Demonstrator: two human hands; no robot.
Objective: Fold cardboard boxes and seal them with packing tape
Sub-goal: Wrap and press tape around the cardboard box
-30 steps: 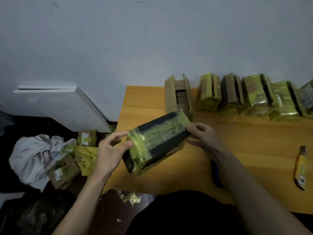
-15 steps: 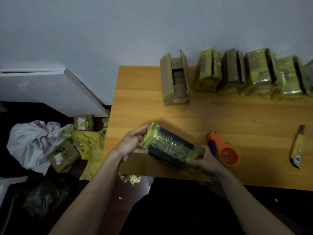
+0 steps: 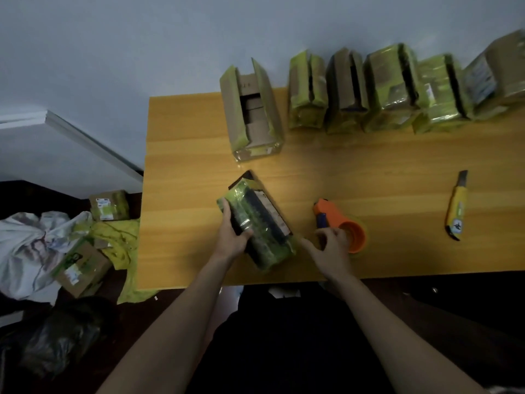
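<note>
Though labelled, box (image 3: pixel 257 220) text illegible

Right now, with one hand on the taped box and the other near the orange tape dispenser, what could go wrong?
1. The dark box wrapped in yellow-green tape is held only by the left hand, so it may slip or turn during taping.
2. The right hand hovers beside the orange tape dispenser and may catch its cutting edge.
</note>
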